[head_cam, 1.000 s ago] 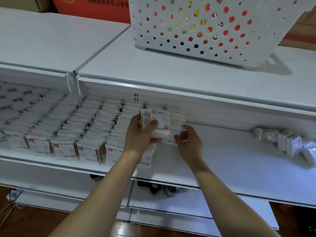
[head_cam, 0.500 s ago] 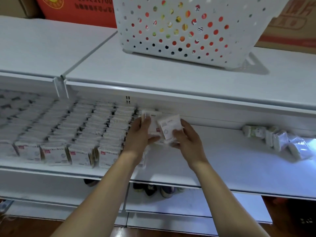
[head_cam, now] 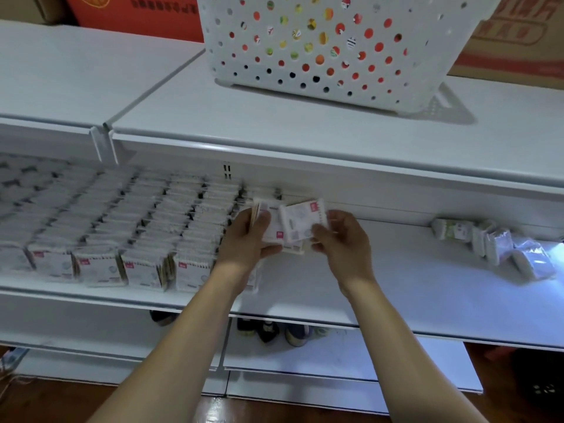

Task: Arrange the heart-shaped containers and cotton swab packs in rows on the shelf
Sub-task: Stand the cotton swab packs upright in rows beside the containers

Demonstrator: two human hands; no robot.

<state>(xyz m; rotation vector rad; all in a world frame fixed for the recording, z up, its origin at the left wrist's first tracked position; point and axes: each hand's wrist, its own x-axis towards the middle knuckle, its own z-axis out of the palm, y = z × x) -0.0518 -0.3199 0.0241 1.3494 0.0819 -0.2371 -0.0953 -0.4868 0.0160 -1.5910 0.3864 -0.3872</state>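
The cotton swab pack [head_cam: 300, 219] is a flat white square with a red label, tilted above the middle of the shelf [head_cam: 396, 285]. Its print is blurred. The right hand [head_cam: 341, 239] pinches it; the left hand [head_cam: 248, 239] grips a small stack of packs [head_cam: 271, 222].

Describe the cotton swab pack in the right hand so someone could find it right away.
Start at the white perforated basket on the top shelf and drop to the shelf below. Just right of the rows of packs, the right hand pinches one cotton swab pack, tilted and lifted, unlike the shelved ones.
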